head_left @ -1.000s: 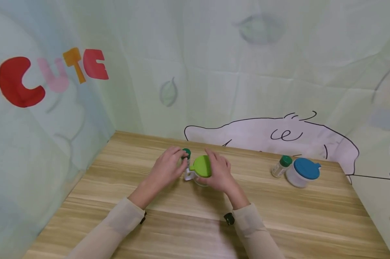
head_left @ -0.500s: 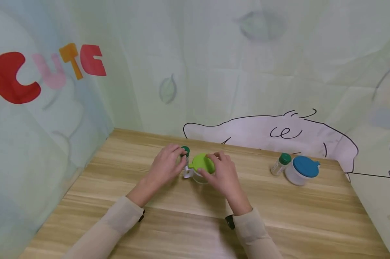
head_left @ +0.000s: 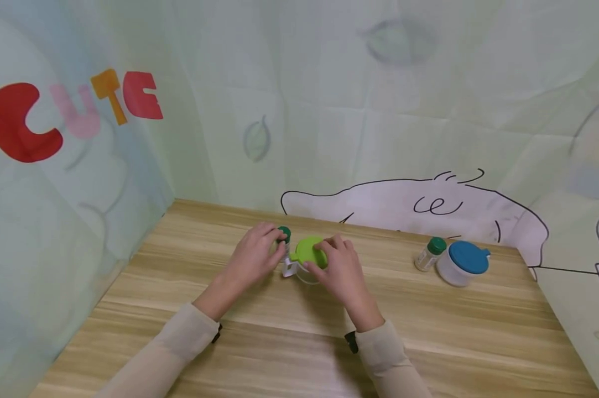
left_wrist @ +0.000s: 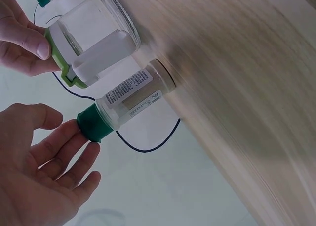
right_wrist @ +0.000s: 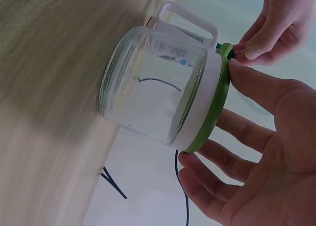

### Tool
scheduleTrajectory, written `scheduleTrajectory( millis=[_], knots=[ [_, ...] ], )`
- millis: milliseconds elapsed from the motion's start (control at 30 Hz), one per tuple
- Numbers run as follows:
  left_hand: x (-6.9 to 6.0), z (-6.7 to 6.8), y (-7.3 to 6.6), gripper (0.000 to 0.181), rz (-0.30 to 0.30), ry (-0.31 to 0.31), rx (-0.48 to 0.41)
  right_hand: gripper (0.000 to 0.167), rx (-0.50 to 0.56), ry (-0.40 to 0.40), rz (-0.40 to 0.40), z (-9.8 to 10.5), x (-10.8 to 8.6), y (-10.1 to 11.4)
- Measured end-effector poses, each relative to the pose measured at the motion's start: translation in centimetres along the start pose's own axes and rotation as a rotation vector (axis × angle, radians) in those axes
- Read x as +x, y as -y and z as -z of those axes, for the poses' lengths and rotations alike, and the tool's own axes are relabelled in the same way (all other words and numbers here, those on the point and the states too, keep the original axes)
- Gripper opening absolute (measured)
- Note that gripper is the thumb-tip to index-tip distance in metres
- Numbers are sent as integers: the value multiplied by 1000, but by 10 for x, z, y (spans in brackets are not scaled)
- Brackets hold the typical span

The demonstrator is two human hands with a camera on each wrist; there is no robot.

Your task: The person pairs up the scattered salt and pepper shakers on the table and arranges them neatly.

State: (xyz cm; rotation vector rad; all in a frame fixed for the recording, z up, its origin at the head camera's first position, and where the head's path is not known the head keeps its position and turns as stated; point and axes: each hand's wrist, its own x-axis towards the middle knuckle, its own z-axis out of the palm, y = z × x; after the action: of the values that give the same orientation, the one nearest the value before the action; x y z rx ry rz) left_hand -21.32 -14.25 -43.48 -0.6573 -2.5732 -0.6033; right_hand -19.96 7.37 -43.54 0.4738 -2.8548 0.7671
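Since a second ago, my right hand (head_left: 341, 271) has shifted, baring more lid (head_left: 306, 250); its fingers curve round the rim. Beneath them the jar (right_wrist: 148, 97) stands upright on the tabletop (head_left: 279, 359), bottle (left_wrist: 133, 95) upright beside it, cap (left_wrist: 94, 123) touched by my left hand's (head_left: 253, 250) loose fingers.

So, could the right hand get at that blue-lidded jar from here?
Probably yes, once the right hand leaves the green lid. A green-capped bottle stands just left of the blue-lidded jar, but the jar's front and top look free.
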Motion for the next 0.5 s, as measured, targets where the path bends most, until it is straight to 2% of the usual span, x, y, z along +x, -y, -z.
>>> scheduleTrajectory(
  millis=[500],
  knots=[
    [-4,-4,0,14,-16,-38,-4,36,-93,10,96,-1,0,-1]
  ],
)
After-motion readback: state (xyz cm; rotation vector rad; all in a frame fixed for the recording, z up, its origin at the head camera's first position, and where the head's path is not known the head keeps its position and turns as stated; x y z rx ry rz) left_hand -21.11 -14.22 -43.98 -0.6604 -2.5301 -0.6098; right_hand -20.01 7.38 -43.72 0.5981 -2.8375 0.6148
